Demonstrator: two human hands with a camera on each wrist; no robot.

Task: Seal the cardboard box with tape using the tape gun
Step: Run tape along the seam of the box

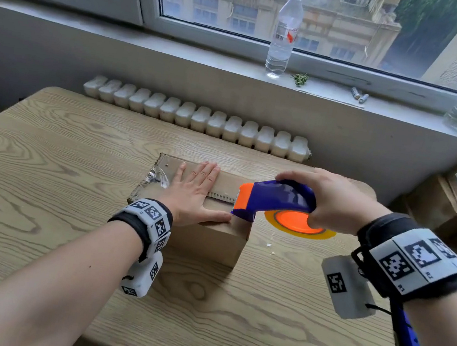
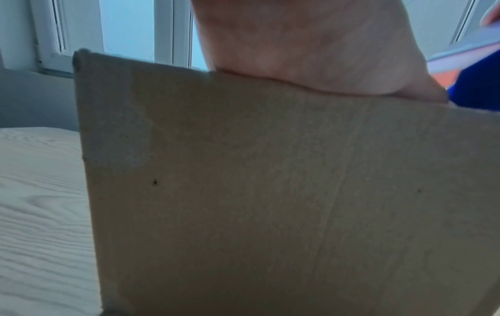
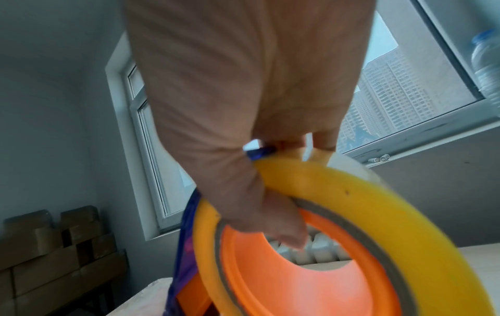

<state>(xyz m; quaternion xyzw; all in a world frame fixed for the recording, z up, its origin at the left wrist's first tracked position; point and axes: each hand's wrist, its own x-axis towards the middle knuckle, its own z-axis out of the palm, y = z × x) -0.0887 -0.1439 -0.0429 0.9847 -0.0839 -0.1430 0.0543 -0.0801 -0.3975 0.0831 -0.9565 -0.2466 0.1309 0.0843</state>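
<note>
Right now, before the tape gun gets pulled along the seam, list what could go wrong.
1. The left hand lies flat on the cardboard box, its thumb right at the tape gun's serrated blade; it might get nicked.
2. The flap seam looks slightly open, so tape may bridge it unevenly.
3. Crumpled old tape at the far-left corner may stop fresh tape sticking there.

One cardboard box (image 1: 205, 237) on table (image 1: 45, 163), one tape gun (image 1: 277, 198), two hands, two bottles, two batteries.
</note>
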